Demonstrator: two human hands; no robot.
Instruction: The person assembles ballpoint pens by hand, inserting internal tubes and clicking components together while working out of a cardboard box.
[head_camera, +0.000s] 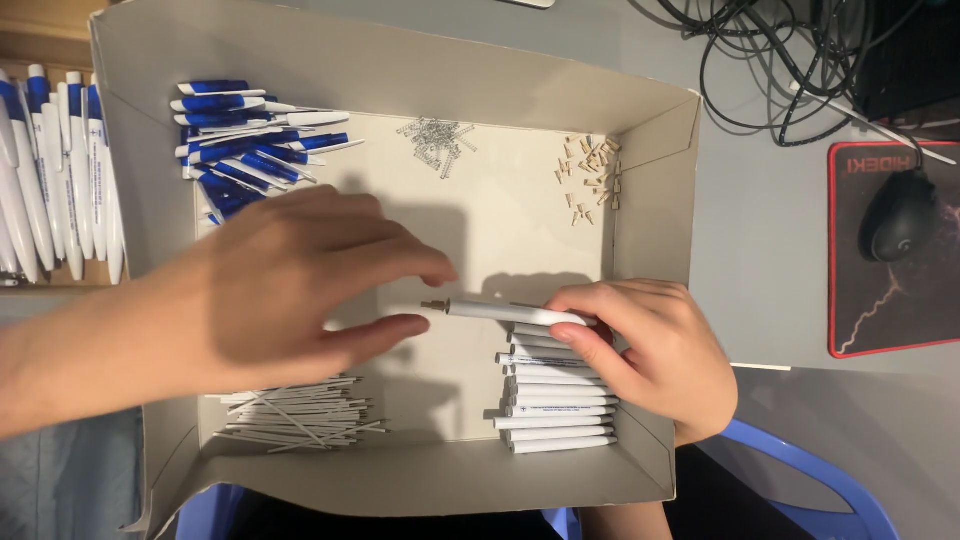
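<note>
A shallow cardboard box (655, 130) holds pen parts in separate piles. My right hand (660, 350) grips a white pen barrel (500, 311) held level, its tip pointing left, above a stack of white barrels (555, 400). My left hand (290, 290) reaches in from the left with fingers spread, thumb and forefinger close to the barrel's tip but apart from it. It holds nothing that I can see.
Blue-and-white pen caps (240, 140) lie at the box's back left, small springs (437, 140) at the back middle, small tan tips (590, 175) at the back right, thin white refills (300, 410) at the front left. Finished pens (55, 170) lie outside left. A mouse (897, 215) on a pad and cables sit right.
</note>
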